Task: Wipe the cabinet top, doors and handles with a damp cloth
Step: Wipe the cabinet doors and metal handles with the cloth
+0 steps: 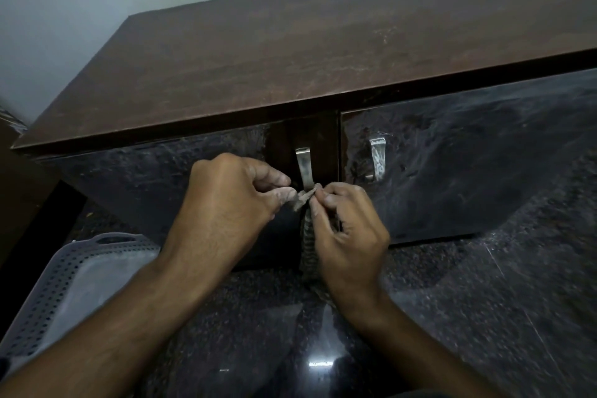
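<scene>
A dark brown wooden cabinet top (323, 52) spans the upper view, with two glossy dark doors below: the left door (155, 191) and the right door (468, 165). Each door has a metal handle, the left handle (303, 165) and the right handle (377, 157). A grey patterned cloth (305, 200) is looped around the lower end of the left handle and hangs down between my hands. My left hand (232, 197) pinches one end of the cloth, my right hand (349, 236) grips the other.
A grey perforated plastic basket (68, 281) sits on the floor at the lower left. The floor (484, 300) is dark speckled polished stone. A pale wall (64, 10) stands behind the cabinet, and a dark furniture edge (19, 191) is at the far left.
</scene>
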